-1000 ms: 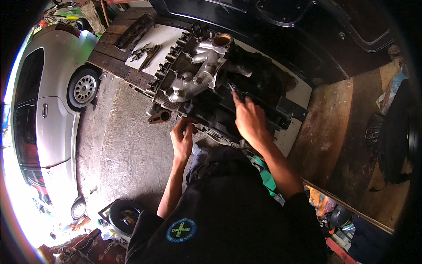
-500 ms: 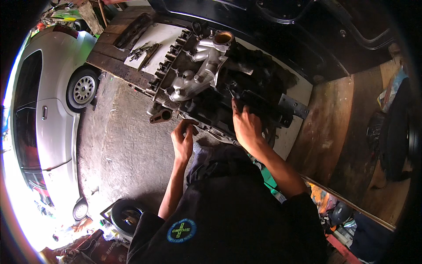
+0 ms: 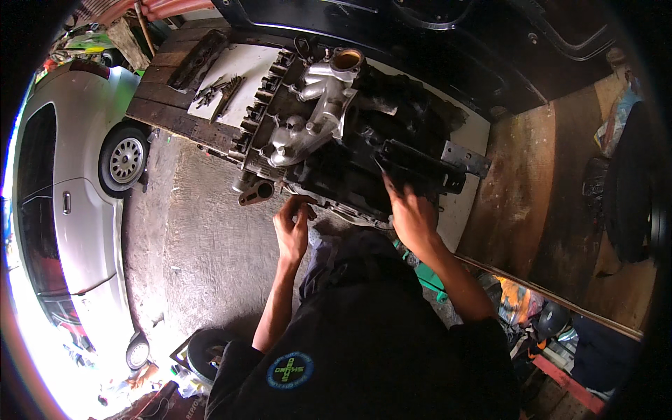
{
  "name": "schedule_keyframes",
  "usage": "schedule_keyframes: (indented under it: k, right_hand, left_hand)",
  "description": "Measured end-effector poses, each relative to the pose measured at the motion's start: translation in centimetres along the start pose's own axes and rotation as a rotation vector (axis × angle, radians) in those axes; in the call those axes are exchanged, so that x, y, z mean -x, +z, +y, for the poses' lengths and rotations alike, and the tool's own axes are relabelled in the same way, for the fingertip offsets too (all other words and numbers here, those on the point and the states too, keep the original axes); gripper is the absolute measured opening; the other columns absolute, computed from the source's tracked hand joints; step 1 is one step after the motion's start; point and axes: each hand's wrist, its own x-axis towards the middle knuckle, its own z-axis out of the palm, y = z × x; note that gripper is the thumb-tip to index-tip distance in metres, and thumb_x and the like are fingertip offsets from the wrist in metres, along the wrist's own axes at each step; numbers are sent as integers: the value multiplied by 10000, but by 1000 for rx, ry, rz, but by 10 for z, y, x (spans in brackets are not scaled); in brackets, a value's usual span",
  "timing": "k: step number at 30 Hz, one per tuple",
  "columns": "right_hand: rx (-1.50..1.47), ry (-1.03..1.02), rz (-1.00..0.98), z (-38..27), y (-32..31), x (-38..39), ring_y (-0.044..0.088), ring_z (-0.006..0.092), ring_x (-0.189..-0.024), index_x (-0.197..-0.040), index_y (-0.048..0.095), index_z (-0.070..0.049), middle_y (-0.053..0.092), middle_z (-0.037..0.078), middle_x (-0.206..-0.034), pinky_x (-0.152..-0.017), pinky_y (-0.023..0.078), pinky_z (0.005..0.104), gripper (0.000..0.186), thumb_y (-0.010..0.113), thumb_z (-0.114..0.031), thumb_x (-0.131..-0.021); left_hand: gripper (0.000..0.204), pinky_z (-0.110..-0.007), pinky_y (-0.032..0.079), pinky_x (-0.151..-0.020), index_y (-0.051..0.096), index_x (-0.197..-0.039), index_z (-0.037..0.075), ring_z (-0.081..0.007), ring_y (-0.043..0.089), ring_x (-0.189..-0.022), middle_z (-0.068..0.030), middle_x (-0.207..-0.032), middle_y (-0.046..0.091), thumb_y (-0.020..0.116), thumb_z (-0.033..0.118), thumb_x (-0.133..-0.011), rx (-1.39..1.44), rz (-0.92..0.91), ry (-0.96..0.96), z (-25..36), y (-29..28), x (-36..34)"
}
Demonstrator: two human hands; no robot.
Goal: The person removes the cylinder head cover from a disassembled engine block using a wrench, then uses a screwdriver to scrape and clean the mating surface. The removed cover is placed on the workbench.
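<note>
A dark, greasy engine [image 3: 343, 175] lies on the bench in front of me, with a silver cast-metal manifold [image 3: 308, 136] on its left part. My left hand [image 3: 291, 225] is at the engine's near edge, fingers curled and closed; what they grip, if anything, is hidden. Over the engine's right part reaches my right hand [image 3: 414, 218], its index finger stretched forward and the other fingers bent. A thin, light streak at its fingertip looks like a slim metal tool [image 3: 379, 164]. A flat metal bracket [image 3: 465, 159] sticks out at the engine's right end.
Bolts and small metal parts [image 3: 220, 94] lie on a white board [image 3: 252, 70] at the far left of the bench. A black panel [image 3: 448, 63] stands behind the engine. Wooden boards [image 3: 518, 182] extend right. A parked silver car [image 3: 84, 210] stands left.
My right hand has drawn back toward me and slightly right over the engine. My left hand stays at the near edge. The whole view has shifted a little.
</note>
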Motion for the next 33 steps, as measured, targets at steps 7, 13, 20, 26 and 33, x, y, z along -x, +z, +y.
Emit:
schedule_keyframes:
  k: [7, 13, 20, 26, 33]
  right_hand:
    - [-25, 20, -47, -3, -29, 29, 651, 387, -730, -1440, 435, -146, 600, 219, -991, -668, 545, 455, 739, 618, 15, -743]
    - [-28, 40, 25, -12, 10, 1, 655, 386, -734, -1457, 392, -117, 592, 245, -991, -648, 548, 441, 792, 653, 11, -721]
    - [-36, 28, -121, -6, -26, 22, 650, 369, -774, -1443, 404, -73, 620, 211, -883, -669, 538, 445, 793, 664, 28, -700]
    - [70, 91, -17, -2, -3, 12, 640, 366, -777, -1442, 423, -120, 623, 204, -898, -709, 534, 449, 757, 652, 7, -732]
    - [-24, 25, -108, 4, -19, 13, 639, 357, -779, -1450, 419, -175, 615, 196, -964, -719, 537, 446, 789, 663, -4, -720]
  left_hand:
    - [177, -265, 436, -654, 634, -908, -49, -120, 556, -694, -73, -734, 604, 504, 70, -905, 11, 16, 17, 2, -9, -7]
    - [179, -267, 438, -654, 633, -906, -46, -121, 559, -692, -72, -740, 606, 500, 73, -904, 8, -35, 3, -4, -9, -6]
    - [175, -268, 442, -654, 635, -893, -46, -125, 562, -688, -75, -740, 611, 502, 67, -899, -5, -31, 19, -6, -14, -7]
    - [173, -267, 444, -658, 635, -901, -48, -128, 565, -694, -80, -746, 616, 503, 65, -899, 30, -62, 12, -11, -17, -7]
    - [170, -284, 461, -642, 631, -910, -47, -145, 594, -663, -99, -708, 627, 503, 65, -900, 20, -74, 69, -11, -25, -7]
